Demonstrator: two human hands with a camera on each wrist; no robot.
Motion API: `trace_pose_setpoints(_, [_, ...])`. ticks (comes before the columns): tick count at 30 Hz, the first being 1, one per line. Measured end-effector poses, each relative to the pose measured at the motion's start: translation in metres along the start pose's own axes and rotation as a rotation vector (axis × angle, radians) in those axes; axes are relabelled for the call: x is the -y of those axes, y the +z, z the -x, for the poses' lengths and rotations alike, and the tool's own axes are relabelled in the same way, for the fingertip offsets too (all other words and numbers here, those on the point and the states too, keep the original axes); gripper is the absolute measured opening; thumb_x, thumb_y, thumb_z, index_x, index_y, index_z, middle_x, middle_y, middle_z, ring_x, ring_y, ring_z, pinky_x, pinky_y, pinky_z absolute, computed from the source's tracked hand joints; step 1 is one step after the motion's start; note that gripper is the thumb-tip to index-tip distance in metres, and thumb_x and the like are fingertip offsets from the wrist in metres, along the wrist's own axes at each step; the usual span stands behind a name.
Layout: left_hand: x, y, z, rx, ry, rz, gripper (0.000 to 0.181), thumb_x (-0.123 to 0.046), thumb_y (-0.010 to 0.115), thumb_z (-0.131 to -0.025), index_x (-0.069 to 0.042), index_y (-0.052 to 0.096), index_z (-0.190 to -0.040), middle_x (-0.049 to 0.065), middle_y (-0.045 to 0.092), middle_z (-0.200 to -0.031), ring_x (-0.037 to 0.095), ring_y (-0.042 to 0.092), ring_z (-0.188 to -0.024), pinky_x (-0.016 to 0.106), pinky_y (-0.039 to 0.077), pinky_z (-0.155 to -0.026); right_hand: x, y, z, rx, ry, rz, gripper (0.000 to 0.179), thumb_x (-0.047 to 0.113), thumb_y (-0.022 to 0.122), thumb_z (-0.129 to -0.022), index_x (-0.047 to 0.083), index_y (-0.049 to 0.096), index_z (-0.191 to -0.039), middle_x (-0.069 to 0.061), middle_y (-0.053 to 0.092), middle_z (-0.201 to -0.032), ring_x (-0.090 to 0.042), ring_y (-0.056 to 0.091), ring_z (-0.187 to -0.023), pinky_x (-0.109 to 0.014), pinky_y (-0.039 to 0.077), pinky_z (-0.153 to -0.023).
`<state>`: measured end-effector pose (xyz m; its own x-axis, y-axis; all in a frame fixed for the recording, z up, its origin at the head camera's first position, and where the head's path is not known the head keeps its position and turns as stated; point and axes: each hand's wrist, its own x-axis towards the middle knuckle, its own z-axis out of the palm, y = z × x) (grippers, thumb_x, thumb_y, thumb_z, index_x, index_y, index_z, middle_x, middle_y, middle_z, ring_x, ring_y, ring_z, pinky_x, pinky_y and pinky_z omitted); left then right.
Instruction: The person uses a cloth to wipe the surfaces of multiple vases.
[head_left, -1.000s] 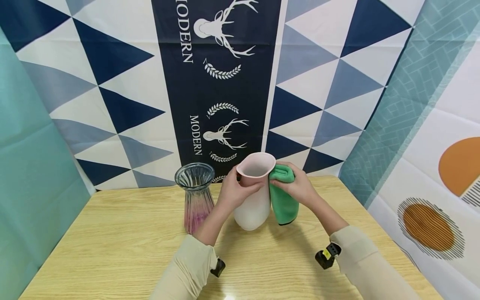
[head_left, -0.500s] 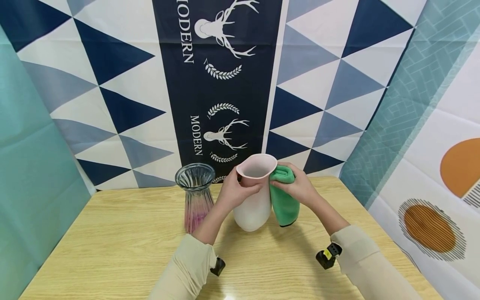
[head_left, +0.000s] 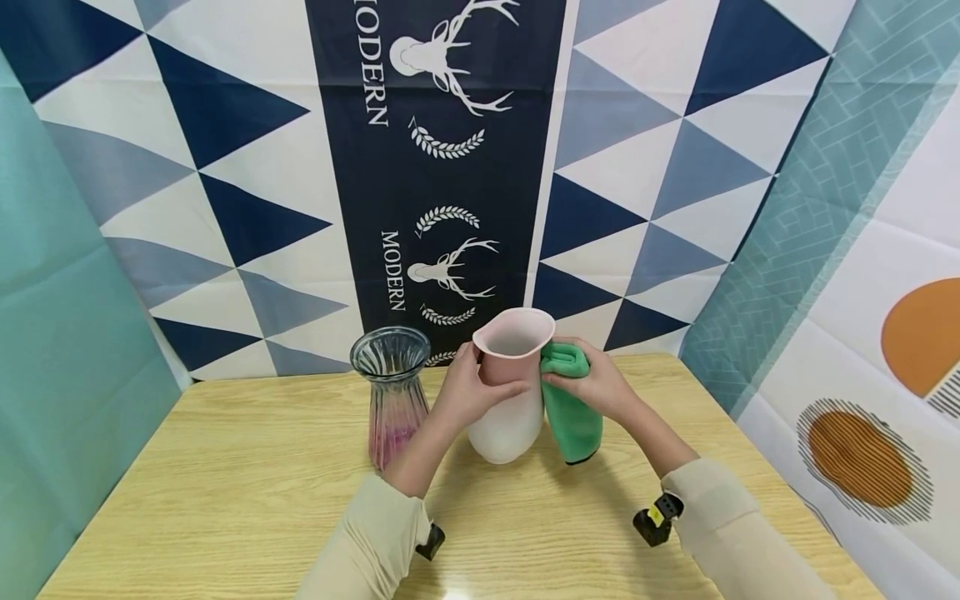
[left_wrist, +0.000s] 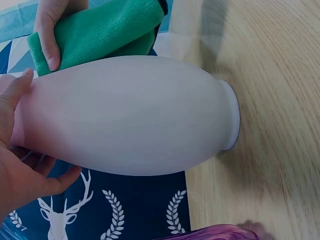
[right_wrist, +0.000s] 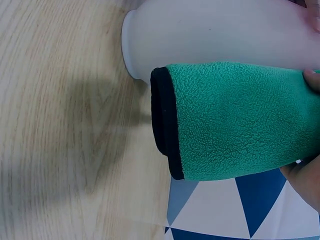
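A pink-and-white vase (head_left: 504,421) stands upright on the table, its wavy mouth facing up. My left hand (head_left: 467,388) grips it around the pink neck, thumb across the near side and fingers behind. In my right hand (head_left: 600,383) is a folded green cloth (head_left: 573,417), pinched near its top and hanging against the vase's right side. The left wrist view shows the cloth lying along the vase's pale body (left_wrist: 135,115). Its black-edged lower end (right_wrist: 167,125) hangs near the vase's foot in the right wrist view.
A ribbed glass vase (head_left: 390,392), grey-blue at the top and pink below, stands close to my left forearm. Behind the wooden table (head_left: 225,500) hangs a patterned fabric backdrop (head_left: 450,167). Teal fabric (head_left: 82,358) borders the left side.
My right hand has slid slightly down with the cloth, whose lower end now hangs a little lower and farther right. My left hand keeps its grip on the vase, its wrist shifting slightly.
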<state>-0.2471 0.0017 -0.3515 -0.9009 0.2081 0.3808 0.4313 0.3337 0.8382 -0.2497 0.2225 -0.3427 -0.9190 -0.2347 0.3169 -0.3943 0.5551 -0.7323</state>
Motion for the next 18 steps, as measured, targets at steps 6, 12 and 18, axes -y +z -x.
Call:
trace_pose_setpoints(6, [0.002, 0.001, -0.001, -0.007, 0.025, -0.016, 0.077, -0.027, 0.083, -0.070, -0.006, 0.044, -0.132, 0.013, 0.051, -0.126, 0.025, 0.054, -0.114, 0.040, 0.047, -0.096, -0.006, 0.002, 0.002, 0.026, -0.016, -0.009, 0.060, 0.017, 0.074, -0.081, 0.008, 0.047, -0.134, -0.016, 0.053, -0.133, -0.034, 0.052, -0.119, -0.050, 0.045, -0.095])
trace_pose_setpoints(12, [-0.001, -0.001, -0.001, -0.005, 0.029, -0.012, 0.075, -0.024, 0.083, -0.069, -0.005, 0.045, -0.131, 0.013, 0.052, -0.125, 0.025, 0.054, -0.114, 0.039, 0.047, -0.096, -0.011, 0.005, 0.003, 0.042, -0.010, -0.027, 0.059, 0.016, 0.074, -0.080, 0.008, 0.049, -0.133, -0.015, 0.052, -0.134, -0.033, 0.051, -0.120, -0.050, 0.043, -0.098])
trace_pose_setpoints(18, [-0.002, -0.002, -0.001, -0.002, 0.029, -0.006, 0.074, -0.024, 0.083, -0.069, -0.005, 0.046, -0.130, 0.014, 0.053, -0.125, 0.025, 0.054, -0.113, 0.039, 0.047, -0.096, -0.017, 0.008, 0.007, 0.044, 0.022, -0.004, 0.057, 0.018, 0.074, -0.080, 0.009, 0.050, -0.131, -0.016, 0.056, -0.128, -0.033, 0.054, -0.116, -0.049, 0.045, -0.096])
